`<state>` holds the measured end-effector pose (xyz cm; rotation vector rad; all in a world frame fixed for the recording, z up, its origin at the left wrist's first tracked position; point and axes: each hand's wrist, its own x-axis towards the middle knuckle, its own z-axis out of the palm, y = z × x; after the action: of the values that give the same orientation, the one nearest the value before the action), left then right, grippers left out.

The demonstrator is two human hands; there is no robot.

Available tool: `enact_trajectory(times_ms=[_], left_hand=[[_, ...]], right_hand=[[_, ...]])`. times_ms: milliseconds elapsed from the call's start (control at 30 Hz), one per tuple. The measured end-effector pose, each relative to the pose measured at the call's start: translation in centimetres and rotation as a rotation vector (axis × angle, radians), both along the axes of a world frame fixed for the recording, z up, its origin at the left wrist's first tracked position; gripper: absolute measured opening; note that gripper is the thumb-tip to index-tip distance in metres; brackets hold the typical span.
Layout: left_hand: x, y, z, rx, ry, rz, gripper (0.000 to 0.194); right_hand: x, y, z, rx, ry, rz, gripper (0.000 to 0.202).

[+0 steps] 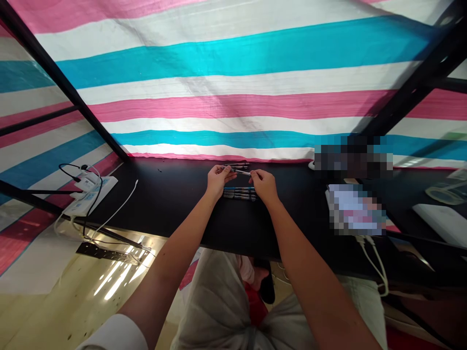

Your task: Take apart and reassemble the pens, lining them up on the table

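Between my two hands, a slim pen (pixel 241 171) is held roughly level above the black desk. My left hand (pixel 218 181) pinches its left end, thumb on top. The fingers of my right hand (pixel 263 183) close on the other end. Just below, nearer to me, several pens (pixel 239 194) lie side by side in a neat row, partly covered by my hands. Behind the held pen, a few more pens (pixel 239 165) rest near the back edge of the desk.
At left, a white power strip (pixel 93 194) with plugs and cables sits on the black desk (pixel 175 194). A white cable (pixel 122 206) curls beside it. On the right is a blurred-out device (pixel 355 209) with cables. A striped sheet (pixel 233 73) hangs behind, between black frame posts.
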<state>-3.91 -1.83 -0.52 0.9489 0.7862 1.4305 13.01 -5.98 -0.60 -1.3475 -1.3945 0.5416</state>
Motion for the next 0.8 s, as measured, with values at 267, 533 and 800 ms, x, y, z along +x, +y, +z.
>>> enact_trajectory(times_ms=[267,533,800], left_hand=[[0.11,-0.08,0.19,0.001,-0.022,0.006,0.047],[0.2,-0.15,0.14,0.012,-0.013,-0.004,0.047],[0.27,-0.29,0.27,-0.002,0.004,0.017,0.043]], right_hand=[[0.14,0.74,-0.76,0.091,0.117,0.02,0.028],[0.26,0.54,-0.68,0.041,0.084,0.026,0.027],[0.1,0.81,-0.71,0.062,0.233,0.022,0.034]])
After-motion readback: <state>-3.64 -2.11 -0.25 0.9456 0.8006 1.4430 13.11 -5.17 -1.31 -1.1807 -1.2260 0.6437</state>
